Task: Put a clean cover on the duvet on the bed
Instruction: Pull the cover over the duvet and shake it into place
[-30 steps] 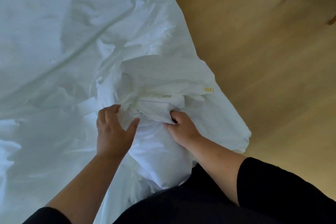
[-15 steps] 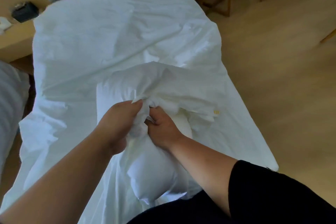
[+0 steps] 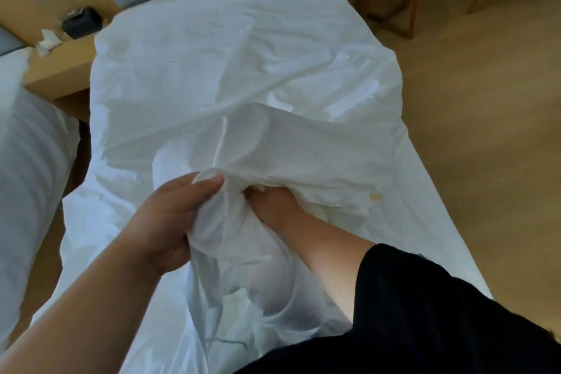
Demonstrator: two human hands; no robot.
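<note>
The task looks to be in its middle part. The white duvet cover (image 3: 243,76) lies spread and wrinkled over the bed (image 3: 440,222), filling the centre of the frame from the upper middle down to the lower edge. Near the centre both hands work at a bunched part of the fabric. The left hand (image 3: 170,222) has its grip closed on a fold of the cover, thumb on top. The right hand (image 3: 273,206) is partly under the cloth; its fingers are hidden, so I cannot tell its grip.

I judge that the duvet is partly inside, since the cloth below the hands looks puffed, but its corners are not visible. Spreading, shaking flat and closing the opening seem left to do.

On the bedside tabletop (image 3: 69,61) in the upper left stands a dark box (image 3: 82,23); what is in it I cannot tell.
</note>
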